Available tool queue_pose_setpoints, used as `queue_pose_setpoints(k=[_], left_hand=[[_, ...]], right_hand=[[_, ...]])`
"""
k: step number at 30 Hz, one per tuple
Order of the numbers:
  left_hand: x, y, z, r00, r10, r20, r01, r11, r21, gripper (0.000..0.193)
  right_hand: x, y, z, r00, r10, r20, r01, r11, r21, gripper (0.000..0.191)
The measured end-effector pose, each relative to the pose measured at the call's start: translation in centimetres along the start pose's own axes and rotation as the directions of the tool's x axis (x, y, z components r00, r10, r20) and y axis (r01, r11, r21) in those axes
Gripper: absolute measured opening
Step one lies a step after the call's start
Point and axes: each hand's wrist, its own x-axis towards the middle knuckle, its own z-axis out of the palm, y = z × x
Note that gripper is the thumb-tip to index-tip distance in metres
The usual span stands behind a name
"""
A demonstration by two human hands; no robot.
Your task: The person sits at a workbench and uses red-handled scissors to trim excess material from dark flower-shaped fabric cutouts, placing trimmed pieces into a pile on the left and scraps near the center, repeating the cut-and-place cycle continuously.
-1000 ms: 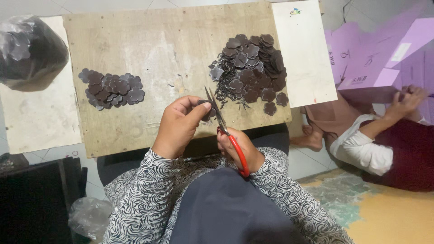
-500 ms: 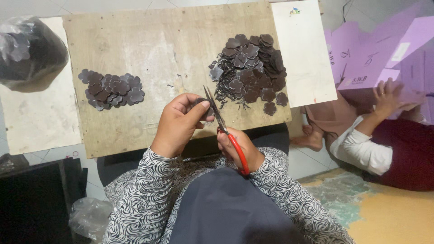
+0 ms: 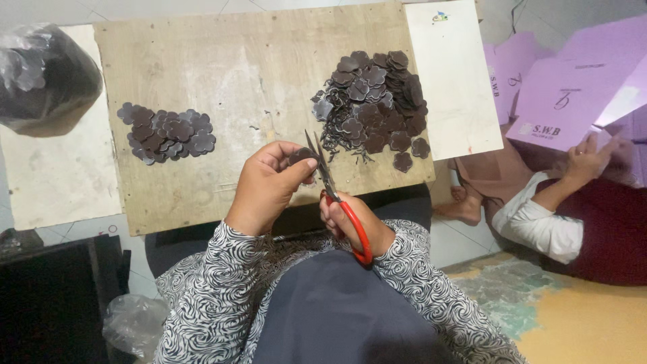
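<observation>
My left hand (image 3: 268,185) pinches a small dark brown flower-shaped piece (image 3: 301,156) between thumb and fingers. My right hand (image 3: 354,219) grips red-handled scissors (image 3: 340,202), whose blades point up and meet that piece. Both hands hover over the near edge of a worn wooden board (image 3: 229,87). On the board lie a big heap of dark flower pieces (image 3: 374,111) at the right, with thin trimmings around it, and a smaller pile of flower pieces (image 3: 165,131) at the left.
A clear plastic bag of dark pieces (image 3: 40,77) sits at the far left on a pale panel (image 3: 57,178). A white sheet (image 3: 455,74) lies right of the board. Another person (image 3: 573,216) sits at the right handling purple cardboard (image 3: 573,94).
My hands have stayed nearly in place, the piece and scissors shifting only slightly. The other person's hand at the right has moved about on the purple cardboard.
</observation>
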Motion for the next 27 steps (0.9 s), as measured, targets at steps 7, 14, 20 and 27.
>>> queue_pose_setpoints(k=[7,14,20,27], left_hand=[[0.14,-0.18,0.07,1.0,0.005,-0.003,-0.005,0.999,-0.039,0.013],[0.08,-0.03,-0.18,1.0,0.022,-0.006,-0.023,0.999,-0.037,0.014],[0.08,0.04,-0.19,0.999,0.037,-0.012,-0.037,0.998,-0.057,0.019],[0.04,-0.1,-0.27,0.999,0.034,-0.015,-0.033,0.999,0.036,0.023]], right_hand=[[0.01,0.72,0.09,0.998,0.043,-0.035,-0.038,0.989,0.142,0.047],[-0.13,0.66,0.05,0.997,0.068,-0.046,-0.062,0.991,0.118,0.046],[-0.02,0.39,-0.19,0.999,0.027,0.028,-0.029,0.996,0.084,0.05],[0.17,0.4,-0.21,0.999,0.01,0.033,-0.009,1.0,-0.021,0.055]])
